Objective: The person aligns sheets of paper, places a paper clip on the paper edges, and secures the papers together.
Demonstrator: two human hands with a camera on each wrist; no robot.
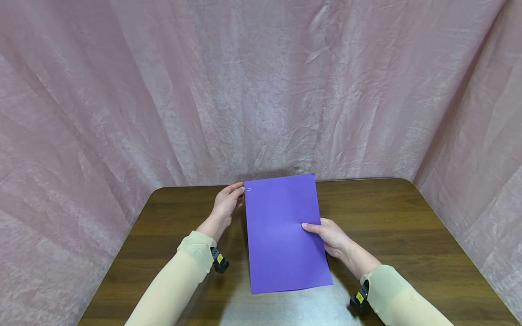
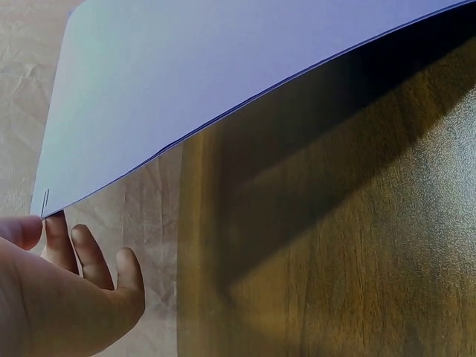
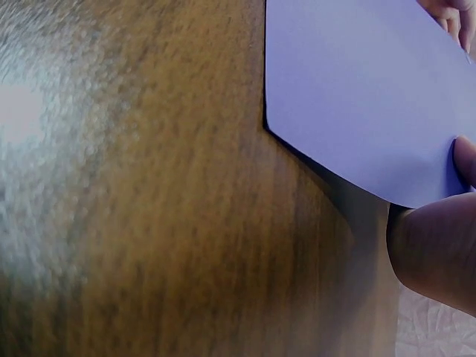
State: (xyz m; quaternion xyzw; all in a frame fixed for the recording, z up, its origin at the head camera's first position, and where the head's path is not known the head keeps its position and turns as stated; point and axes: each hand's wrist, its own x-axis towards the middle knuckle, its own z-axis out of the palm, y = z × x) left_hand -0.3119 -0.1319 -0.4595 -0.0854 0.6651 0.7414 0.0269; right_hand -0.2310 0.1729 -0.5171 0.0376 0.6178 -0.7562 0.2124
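Observation:
Purple paper, longer than it is wide, is held up over the table; its edge looks thin, and I cannot tell how many sheets there are. A small paper clip sits across its upper left edge. My left hand pinches the clip's outer end at that edge between thumb and index finger, with the other fingers loosely bent below, as the left wrist view shows. Midway down the right edge, my right hand grips the paper, thumb on the front and the other fingers hidden behind it.
A brown wood-grain table lies beneath, with a bright glare near its front. Pink curtains hang behind the far edge and along both sides. Dark wrist cameras are strapped over the pale sleeves.

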